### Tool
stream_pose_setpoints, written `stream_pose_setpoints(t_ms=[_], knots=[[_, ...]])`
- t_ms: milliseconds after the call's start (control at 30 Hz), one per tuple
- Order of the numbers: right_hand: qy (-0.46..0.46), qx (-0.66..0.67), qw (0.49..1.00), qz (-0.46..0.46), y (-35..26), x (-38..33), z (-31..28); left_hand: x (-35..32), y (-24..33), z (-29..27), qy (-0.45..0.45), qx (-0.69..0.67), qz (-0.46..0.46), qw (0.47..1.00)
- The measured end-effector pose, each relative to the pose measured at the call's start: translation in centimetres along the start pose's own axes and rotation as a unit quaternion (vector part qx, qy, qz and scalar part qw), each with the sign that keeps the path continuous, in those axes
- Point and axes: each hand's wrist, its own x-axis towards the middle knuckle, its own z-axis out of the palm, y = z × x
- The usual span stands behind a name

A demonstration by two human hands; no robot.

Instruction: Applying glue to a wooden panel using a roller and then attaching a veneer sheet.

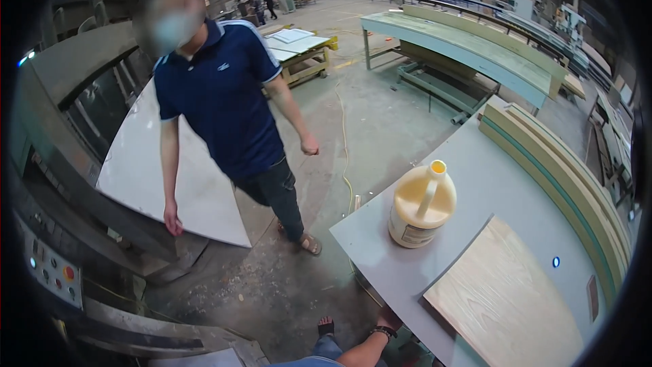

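Observation:
Only one of my forearms shows, at the bottom edge, wearing a dark bracelet. I take it for my right hand (389,317); it reaches to the near corner of a grey table (380,251), with its fingers hidden at the table's edge. My left hand is out of the picture. On the table stand a yellowish plastic jug (421,207) with a handle and open spout, and a light wood-grain panel (506,299) lying flat. A person in a navy polo shirt (217,95) stands across the floor, one hand (172,219) on a large white panel (170,170).
The white panel leans on a dark machine with a button panel (51,268) at the left. Curved stacked boards (567,177) run along the table's right side. A yellow cable (345,143) trails over the concrete floor. A long curved green bench (462,41) stands behind.

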Motion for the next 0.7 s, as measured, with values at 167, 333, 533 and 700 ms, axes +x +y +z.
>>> stream_pose_setpoints(t_ms=[167,333,533,700], knots=[[0.03,0.108,0.993,-0.039,-3.6,-1.6,-1.9,-2.8,2.7,1.1,-0.163,0.079,-0.002,0.984],[0.068,0.193,0.977,-0.054,-4.8,-1.3,-2.3,-1.0,1.1,0.0,0.021,-0.474,-0.084,0.876],[0.095,0.274,0.954,-0.075,-5.0,-2.2,-1.6,5.8,-7.8,-6.2,-0.104,0.134,-0.037,0.985],[0.082,0.336,0.934,-0.092,-6.5,-3.4,1.9,6.7,-8.0,-3.5,0.025,0.123,-0.007,0.992]])
